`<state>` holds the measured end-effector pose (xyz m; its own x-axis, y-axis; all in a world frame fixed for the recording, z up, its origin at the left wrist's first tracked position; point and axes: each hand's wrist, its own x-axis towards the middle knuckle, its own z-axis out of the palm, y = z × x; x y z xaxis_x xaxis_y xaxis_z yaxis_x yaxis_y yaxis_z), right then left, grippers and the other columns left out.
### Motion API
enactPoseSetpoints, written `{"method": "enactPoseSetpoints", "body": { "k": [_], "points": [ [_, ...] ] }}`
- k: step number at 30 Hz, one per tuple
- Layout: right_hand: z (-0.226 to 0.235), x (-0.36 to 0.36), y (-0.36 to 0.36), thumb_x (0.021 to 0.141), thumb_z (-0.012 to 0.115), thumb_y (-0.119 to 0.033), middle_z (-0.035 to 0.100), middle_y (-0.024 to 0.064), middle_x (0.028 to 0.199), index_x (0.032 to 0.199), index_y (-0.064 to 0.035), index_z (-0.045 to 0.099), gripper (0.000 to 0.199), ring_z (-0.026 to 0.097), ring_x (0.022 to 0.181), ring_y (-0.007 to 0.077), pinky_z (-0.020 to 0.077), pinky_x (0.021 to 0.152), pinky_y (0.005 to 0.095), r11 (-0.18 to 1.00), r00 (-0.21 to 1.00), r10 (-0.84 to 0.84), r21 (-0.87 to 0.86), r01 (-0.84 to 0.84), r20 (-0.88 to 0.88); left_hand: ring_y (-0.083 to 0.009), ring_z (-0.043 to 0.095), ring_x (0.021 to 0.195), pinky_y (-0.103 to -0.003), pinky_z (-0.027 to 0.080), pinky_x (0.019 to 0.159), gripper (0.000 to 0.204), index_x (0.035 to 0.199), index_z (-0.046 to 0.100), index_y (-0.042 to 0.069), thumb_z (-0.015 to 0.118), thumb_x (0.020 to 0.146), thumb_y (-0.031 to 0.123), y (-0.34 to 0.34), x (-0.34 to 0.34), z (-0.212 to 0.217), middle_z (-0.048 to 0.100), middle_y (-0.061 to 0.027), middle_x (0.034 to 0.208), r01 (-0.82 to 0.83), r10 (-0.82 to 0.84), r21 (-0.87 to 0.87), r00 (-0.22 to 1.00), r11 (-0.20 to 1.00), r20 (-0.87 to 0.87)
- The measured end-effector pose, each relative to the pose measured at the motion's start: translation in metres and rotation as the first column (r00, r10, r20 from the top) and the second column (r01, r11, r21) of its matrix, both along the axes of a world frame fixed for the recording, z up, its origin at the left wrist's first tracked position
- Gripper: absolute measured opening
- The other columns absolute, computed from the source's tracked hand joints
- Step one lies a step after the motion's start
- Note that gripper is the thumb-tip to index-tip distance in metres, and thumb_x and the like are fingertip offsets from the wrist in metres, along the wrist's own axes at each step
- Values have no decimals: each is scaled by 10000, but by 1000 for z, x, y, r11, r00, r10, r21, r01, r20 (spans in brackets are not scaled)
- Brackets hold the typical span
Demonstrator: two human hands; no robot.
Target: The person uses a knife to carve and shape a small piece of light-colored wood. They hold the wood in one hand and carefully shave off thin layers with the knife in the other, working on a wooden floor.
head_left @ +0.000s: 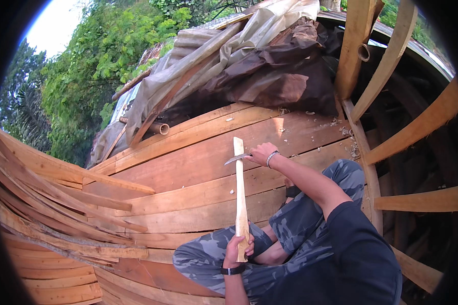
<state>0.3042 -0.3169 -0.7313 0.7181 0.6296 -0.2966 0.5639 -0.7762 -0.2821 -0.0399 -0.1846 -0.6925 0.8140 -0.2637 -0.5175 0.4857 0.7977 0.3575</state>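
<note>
A long, pale piece of wood [240, 195], narrow along its shaft and wider at the near end, stands out lengthwise in front of me. My left hand [237, 248] is wrapped round its wide near end, close to my crossed legs. Near the far end, my right hand [262, 154] grips a knife by its handle, which the fingers mostly hide. The knife's blade [235, 159] lies across the wood, its tip pointing left. A dark band is on my left wrist and a light bracelet on my right.
I sit on a plank floor [203, 175] scattered with wood shavings [348, 133]. Stacked boards [61, 203] lie at the left. Upright timber ribs [381, 61] stand at the right beside a dark gap. Crumpled tarpaulins [269, 76] and a tube end [161, 129] lie along the far edge.
</note>
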Motion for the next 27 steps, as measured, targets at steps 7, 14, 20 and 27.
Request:
{"method": "enactPoseSetpoints", "body": {
  "k": [7, 14, 20, 27],
  "points": [
    [-8, -13, -1, 986, 371, -596, 714, 183, 806, 905, -70, 711, 631, 705, 779, 371, 566, 680, 476, 995, 995, 86, 41, -88, 50, -137, 423, 552, -267, 401, 497, 635, 1508, 270, 63, 458, 922, 221, -1, -9, -8, 459, -113, 865, -23, 22, -54, 1000, 998, -17],
    [-8, -23, 1, 989, 390, -571, 714, 191, 814, 920, -65, 717, 606, 704, 804, 378, 565, 730, 469, 982, 982, 171, 61, -176, 77, -140, 421, 554, -268, 398, 495, 643, 1525, 236, 71, 443, 933, 214, 1, -5, -6, 456, -107, 868, -23, 24, -127, 1000, 992, 4],
    [-3, -25, 0, 991, 380, -577, 712, 202, 828, 932, -65, 702, 608, 704, 800, 378, 563, 712, 480, 968, 967, 238, 61, -244, 89, -138, 419, 553, -271, 395, 501, 628, 1518, 251, 76, 443, 941, 230, 1, -6, -6, 457, -107, 866, -37, 37, -164, 999, 986, -3],
    [-7, -28, 7, 987, 389, -577, 726, 171, 895, 973, -80, 713, 593, 711, 846, 350, 568, 756, 447, 976, 975, 219, 11, -219, 30, -134, 420, 555, -265, 393, 499, 620, 1510, 262, 60, 440, 944, 240, 5, -13, -9, 452, -107, 855, -31, 40, -195, 998, 980, 42]
  ]
}}
